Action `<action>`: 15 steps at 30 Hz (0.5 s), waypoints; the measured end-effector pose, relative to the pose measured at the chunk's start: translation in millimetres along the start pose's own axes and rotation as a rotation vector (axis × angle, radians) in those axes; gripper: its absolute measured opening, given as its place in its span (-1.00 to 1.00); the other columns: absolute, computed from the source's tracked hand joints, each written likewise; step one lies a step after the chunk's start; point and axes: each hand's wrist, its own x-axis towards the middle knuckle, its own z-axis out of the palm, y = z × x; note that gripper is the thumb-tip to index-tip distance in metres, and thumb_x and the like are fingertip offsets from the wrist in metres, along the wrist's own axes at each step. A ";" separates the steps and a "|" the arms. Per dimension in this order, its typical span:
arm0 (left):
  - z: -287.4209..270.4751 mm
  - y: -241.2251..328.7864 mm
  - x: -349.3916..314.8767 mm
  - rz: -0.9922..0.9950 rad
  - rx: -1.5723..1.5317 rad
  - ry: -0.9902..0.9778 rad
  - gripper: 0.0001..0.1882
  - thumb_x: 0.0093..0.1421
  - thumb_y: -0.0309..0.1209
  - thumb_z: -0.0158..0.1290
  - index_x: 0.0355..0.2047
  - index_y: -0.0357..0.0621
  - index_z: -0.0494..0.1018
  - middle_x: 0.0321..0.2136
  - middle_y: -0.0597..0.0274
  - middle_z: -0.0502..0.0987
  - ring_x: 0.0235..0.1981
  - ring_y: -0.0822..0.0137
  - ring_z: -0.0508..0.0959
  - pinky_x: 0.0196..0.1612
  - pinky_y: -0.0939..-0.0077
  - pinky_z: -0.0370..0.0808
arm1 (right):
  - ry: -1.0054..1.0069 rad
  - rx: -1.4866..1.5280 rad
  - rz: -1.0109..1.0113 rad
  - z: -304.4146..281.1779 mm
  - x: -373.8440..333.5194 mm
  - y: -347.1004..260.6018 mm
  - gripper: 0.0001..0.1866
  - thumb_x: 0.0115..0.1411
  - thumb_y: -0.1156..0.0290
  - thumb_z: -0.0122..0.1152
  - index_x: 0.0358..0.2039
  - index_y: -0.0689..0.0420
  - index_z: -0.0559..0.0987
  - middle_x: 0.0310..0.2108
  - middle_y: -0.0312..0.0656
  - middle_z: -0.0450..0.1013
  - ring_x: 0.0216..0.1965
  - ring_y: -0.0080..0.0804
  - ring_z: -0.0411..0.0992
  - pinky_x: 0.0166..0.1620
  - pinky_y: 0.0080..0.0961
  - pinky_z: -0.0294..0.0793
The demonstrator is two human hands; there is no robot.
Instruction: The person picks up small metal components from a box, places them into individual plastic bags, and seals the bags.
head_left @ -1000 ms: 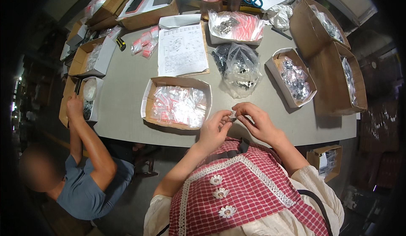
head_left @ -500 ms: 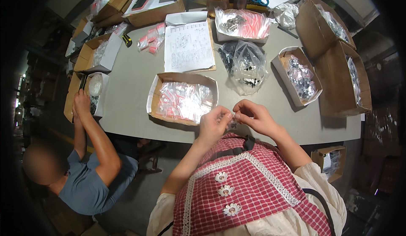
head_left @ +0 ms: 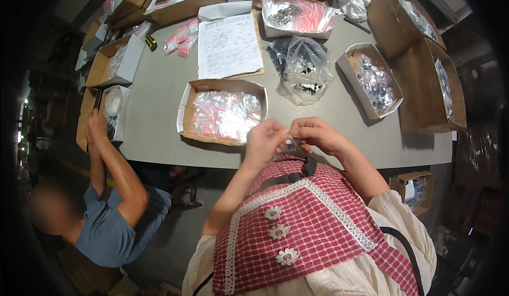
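Observation:
Close to the table's front edge, a small clear plastic bag (head_left: pixel 288 146) hangs between my two hands, with a small white round piece and something dark showing in it. My left hand (head_left: pixel 266 142) pinches the bag's top edge from one side. From the other side, the closed fingertips of my right hand (head_left: pixel 319 136) grip the same edge, nearly touching the left ones. Just left of my hands stands an open cardboard box (head_left: pixel 184 108) holding many small clear bags with red edges and white round pieces.
A large clear bag of black parts (head_left: pixel 307 73) lies beyond my hands. Right of it is a box of small bags (head_left: pixel 371 86); tall cartons (head_left: pixel 424 84) line the right side. Printed sheets (head_left: pixel 229 44) lie at the back. At left, a co-worker (head_left: pixel 114 211) reaches into a box.
The view has tipped, so the table things sit higher in the picture. My fingertips have drawn together at the bag's top, and the bag now hangs plainly below them.

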 end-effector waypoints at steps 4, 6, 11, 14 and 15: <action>-11.3 -4.4 9.1 0.106 0.030 0.228 -0.87 0.31 -0.38 0.10 -0.27 -0.20 0.50 -0.51 0.34 0.54 -0.50 0.60 0.48 -0.51 0.73 0.37 | 0.210 0.133 -0.219 -12.2 -13.6 4.9 -0.80 0.29 0.29 0.17 -0.41 0.13 0.50 -0.59 -0.35 0.38 -0.61 -0.61 0.32 -0.51 -0.67 0.30; -28.5 -1.2 16.3 0.242 0.144 0.396 -0.83 0.32 -0.37 0.10 -0.24 -0.24 0.47 -0.46 0.30 0.55 -0.45 0.54 0.50 -0.44 0.64 0.44 | 0.466 0.230 -0.498 -26.0 -23.1 7.5 -0.82 0.30 0.31 0.16 -0.37 0.13 0.51 -0.55 -0.33 0.41 -0.57 -0.61 0.35 -0.46 -0.65 0.34; -55.8 -11.9 31.7 0.225 1.168 0.460 -0.53 0.07 -0.35 0.26 -0.10 -0.35 0.36 -0.12 -0.13 0.42 -0.03 -0.10 0.41 0.00 0.04 0.39 | 0.847 0.223 -0.696 -47.6 -42.6 -4.8 -0.89 0.26 0.41 0.17 -0.25 0.16 0.53 -0.37 -0.28 0.48 -0.40 -0.57 0.44 -0.32 -0.61 0.40; -47.0 -4.6 40.2 -0.041 1.333 0.269 -0.53 0.05 -0.31 0.27 -0.14 -0.35 0.38 -0.12 -0.19 0.45 -0.02 -0.16 0.44 -0.01 0.03 0.41 | 0.712 0.082 -0.592 -41.6 -39.1 11.8 -0.86 0.23 0.46 0.19 -0.19 0.16 0.56 -0.32 -0.28 0.53 -0.38 -0.57 0.47 -0.30 -0.61 0.45; -49.7 -10.5 44.0 0.017 1.339 0.278 -0.64 0.07 -0.34 0.23 -0.24 -0.35 0.42 -0.25 -0.19 0.52 -0.12 -0.18 0.51 -0.08 0.02 0.46 | 0.629 0.063 -0.573 -38.8 -36.2 18.6 -0.86 0.22 0.47 0.20 -0.20 0.16 0.56 -0.33 -0.28 0.53 -0.37 -0.58 0.47 -0.30 -0.60 0.46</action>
